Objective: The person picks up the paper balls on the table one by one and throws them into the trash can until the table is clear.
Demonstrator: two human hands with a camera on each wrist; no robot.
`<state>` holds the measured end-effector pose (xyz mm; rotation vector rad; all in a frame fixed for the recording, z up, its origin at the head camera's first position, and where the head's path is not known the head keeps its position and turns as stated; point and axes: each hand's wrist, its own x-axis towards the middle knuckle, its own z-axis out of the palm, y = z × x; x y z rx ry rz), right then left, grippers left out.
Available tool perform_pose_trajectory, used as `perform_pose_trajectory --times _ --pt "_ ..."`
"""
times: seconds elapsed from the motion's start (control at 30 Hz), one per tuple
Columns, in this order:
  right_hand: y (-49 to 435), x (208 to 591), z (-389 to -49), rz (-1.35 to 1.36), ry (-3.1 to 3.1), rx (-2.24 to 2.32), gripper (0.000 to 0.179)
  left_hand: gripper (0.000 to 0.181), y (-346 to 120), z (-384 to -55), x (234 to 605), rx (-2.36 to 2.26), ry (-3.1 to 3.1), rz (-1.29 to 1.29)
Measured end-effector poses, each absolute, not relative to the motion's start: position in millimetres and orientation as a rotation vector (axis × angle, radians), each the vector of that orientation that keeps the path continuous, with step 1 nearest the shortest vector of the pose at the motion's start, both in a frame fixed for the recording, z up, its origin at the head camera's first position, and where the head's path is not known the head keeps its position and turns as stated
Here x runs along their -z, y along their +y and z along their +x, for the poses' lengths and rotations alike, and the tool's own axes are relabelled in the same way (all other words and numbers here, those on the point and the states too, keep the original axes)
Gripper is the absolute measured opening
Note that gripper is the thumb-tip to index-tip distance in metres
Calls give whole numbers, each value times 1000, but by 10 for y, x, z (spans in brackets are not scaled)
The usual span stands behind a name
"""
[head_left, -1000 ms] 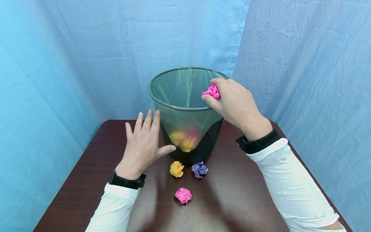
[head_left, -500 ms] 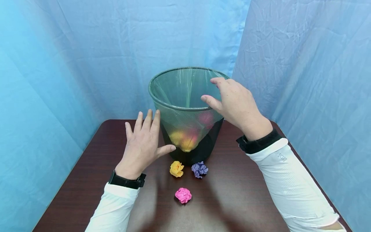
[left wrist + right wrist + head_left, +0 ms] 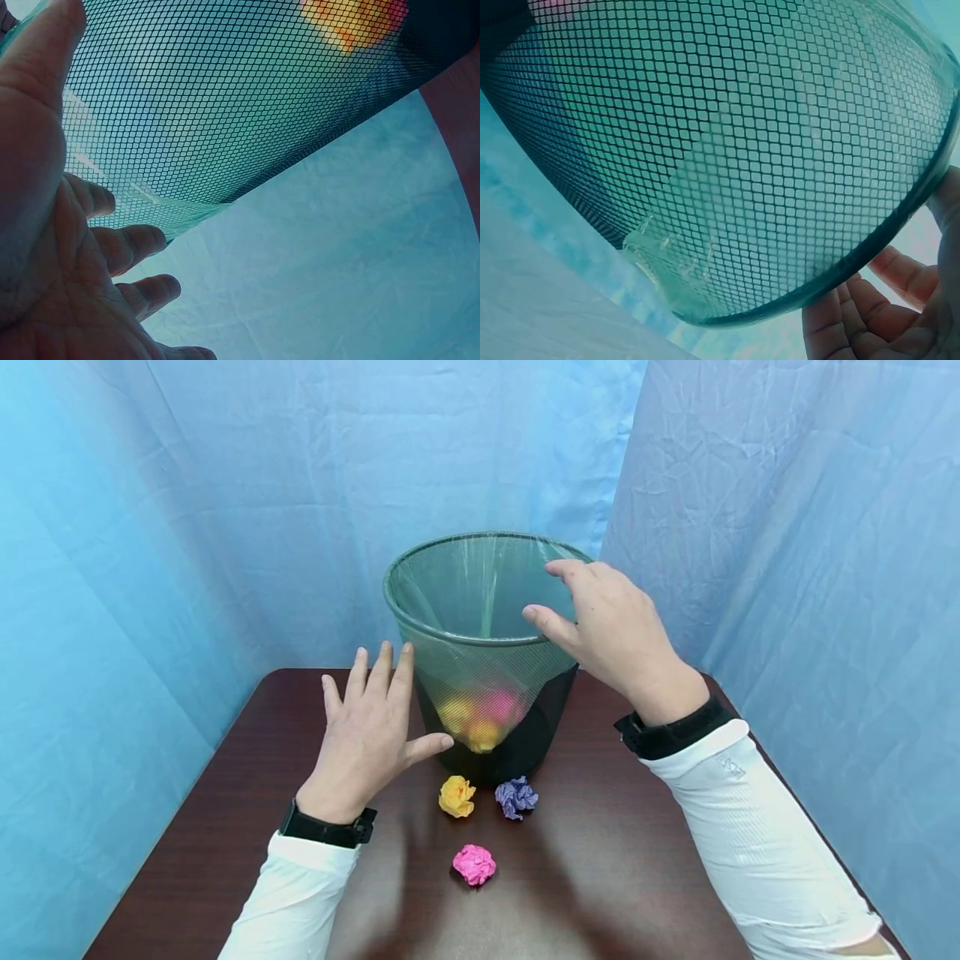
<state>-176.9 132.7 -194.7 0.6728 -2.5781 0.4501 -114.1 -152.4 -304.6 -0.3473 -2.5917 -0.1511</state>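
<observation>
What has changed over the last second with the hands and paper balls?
The right hand let go of a pink ball, which dropped into the bin; pink paper now shows low through the mesh, beside yellow paper. Unchanged: the right hand's place at the rim, the left hand beside the bin, and the yellow ball, purple ball and front pink ball.

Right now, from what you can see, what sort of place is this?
Probably a makeshift filming booth: blue cloth hangs on three sides of a dark brown table, which bears a mesh wastebasket with three crumpled paper balls in front.
</observation>
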Motion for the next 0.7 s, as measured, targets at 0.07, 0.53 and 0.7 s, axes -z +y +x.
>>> perform_pose_trajectory --times 0.07,0.53,0.7 --pt "1343 1951 -1765 670 -2568 -450 74 119 -1526 -1140 3042 144 -2589 -347" --pt "1479 1997 -1765 576 -2664 -440 103 119 -1552 -1133 3032 153 -2586 -348" --pt "1537 2082 -1756 566 -2657 -455 107 119 -1562 -1129 3047 156 -2594 -344"
